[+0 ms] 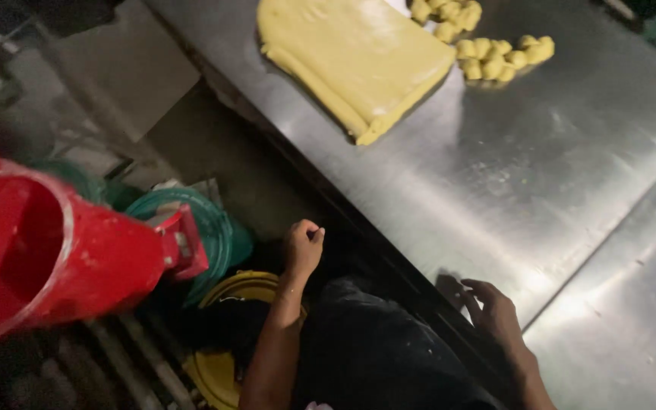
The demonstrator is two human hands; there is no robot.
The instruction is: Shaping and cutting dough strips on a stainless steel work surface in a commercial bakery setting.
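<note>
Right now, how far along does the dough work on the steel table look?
Done: a cluster of small dough pieces lies cut beside the slab. In hand: nothing; the left hand is closed, off the table near the red bucket, and the right hand rests open at the steel table edge. Left: the large folded dough slab is uncut.

Your right hand (495,311) rests fingers-spread on the near edge of the steel bench (540,182), your left hand (303,247) hangs fisted below it, and folded dough (354,57) lies near the far edge.

steel table (571,175), dim floor (115,76)
</note>
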